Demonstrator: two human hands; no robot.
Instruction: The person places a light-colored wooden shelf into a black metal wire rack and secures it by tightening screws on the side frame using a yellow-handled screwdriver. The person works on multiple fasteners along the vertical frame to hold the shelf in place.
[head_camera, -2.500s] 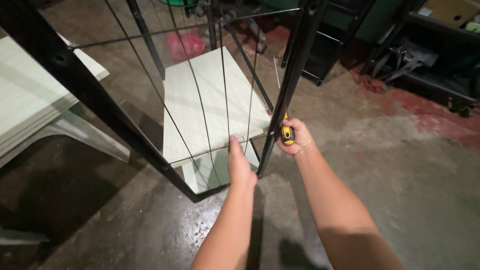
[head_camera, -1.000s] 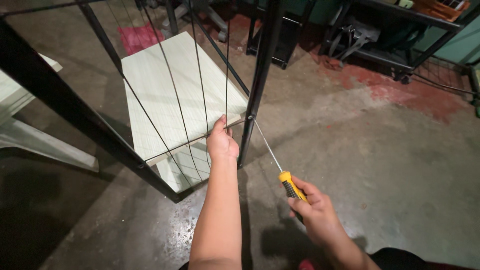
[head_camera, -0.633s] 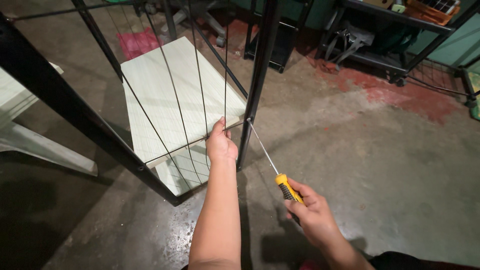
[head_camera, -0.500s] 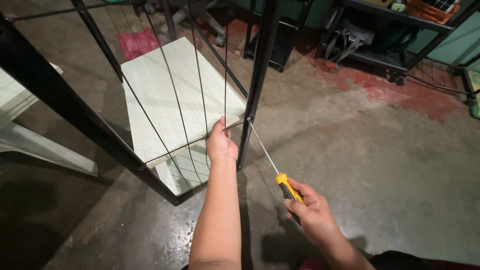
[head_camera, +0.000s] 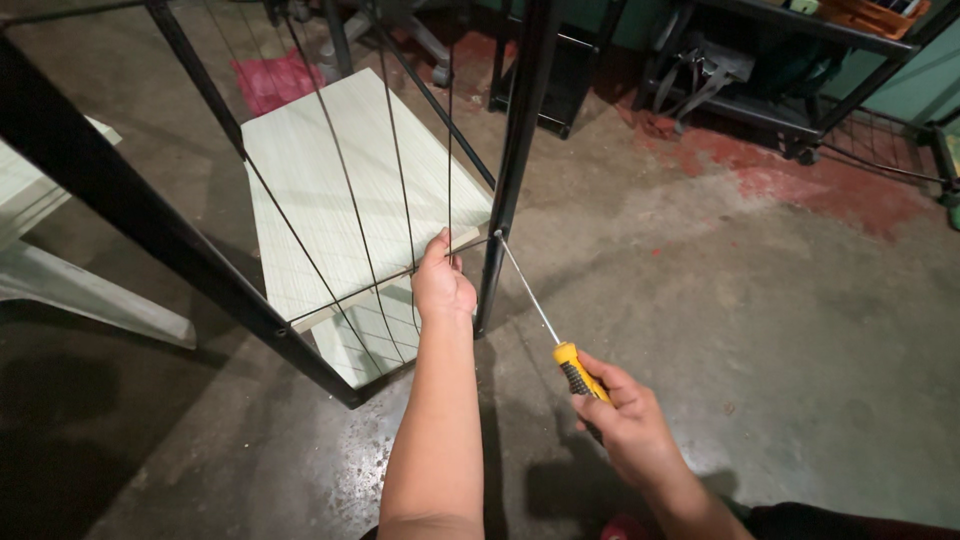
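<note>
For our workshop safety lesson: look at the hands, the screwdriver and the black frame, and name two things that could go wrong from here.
1. The screwdriver tip sits against the black upright post, close beside the left hand; if it slips, the tip might jab those fingers.
2. The right hand grips only the yellow handle, far from the tip, so the long thin shaft may wobble or skid off.

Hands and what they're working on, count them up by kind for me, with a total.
Hands: 2, left hand and right hand
Screwdrivers: 1, screwdriver
Black frames: 1, frame
Pale boards: 1, board
Total: 5
</note>
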